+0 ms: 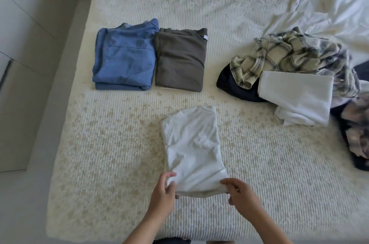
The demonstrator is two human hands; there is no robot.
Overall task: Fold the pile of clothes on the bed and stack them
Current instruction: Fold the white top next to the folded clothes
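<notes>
Pinching the near edge of a folded white shirt low on the bed: left hand at one corner, right hand at the other. Farther back, folded blue shirt touching folded brown shirt. Right, unfolded pile.

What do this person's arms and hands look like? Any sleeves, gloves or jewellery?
Both forearms are bare, with no sleeves or gloves in view. The left hand shows nothing worn. The right hand has what looks like a thin ring on one finger. No watch or bracelet shows.
</notes>
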